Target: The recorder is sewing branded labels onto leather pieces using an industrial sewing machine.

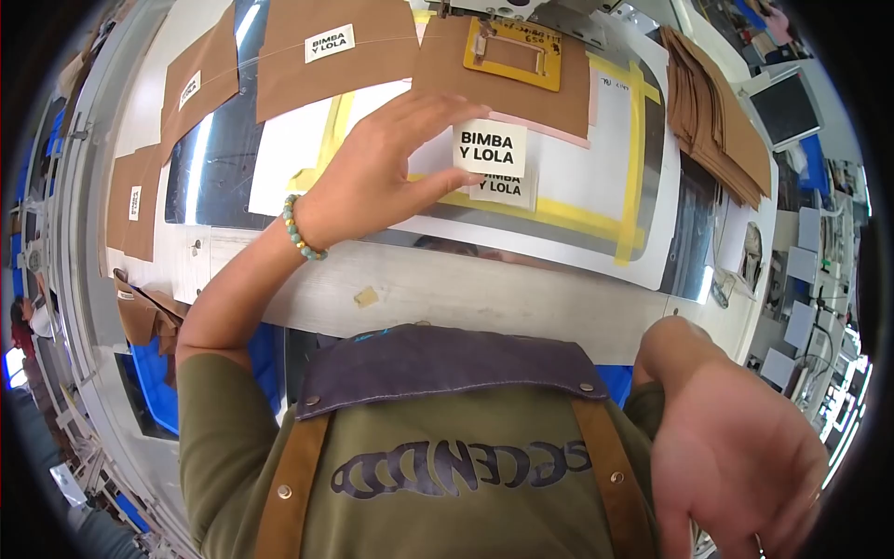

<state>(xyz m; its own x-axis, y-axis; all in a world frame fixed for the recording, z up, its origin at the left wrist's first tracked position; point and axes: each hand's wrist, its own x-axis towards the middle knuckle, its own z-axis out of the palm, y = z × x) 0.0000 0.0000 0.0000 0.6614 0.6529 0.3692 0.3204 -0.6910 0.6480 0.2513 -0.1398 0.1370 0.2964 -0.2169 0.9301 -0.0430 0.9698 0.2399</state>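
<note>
My left hand [382, 168], with a beaded bracelet at its wrist, reaches over the work surface. Its thumb and fingertips are closed on the left edge of a small white label [490, 152] with black print. Just below lie more labels of the same kind [504, 194], partly covered by the held one. Beyond the fingers, a brown panel [447, 79] lies with a yellow frame-shaped template [513, 54] on it, under a machine head [521, 7]. My right hand [736, 456] is raised close at the lower right, palm showing, fingers loosely apart and partly cut off by the picture's edge.
Brown panels with white labels [330, 43] trail off to the left, joined by thread. A stack of brown panels [712, 121] lies at the right, beside a dark screen [787, 107]. Yellow tape [630, 205] marks a white sheet. Blue bins [154, 382] stand below the table edge.
</note>
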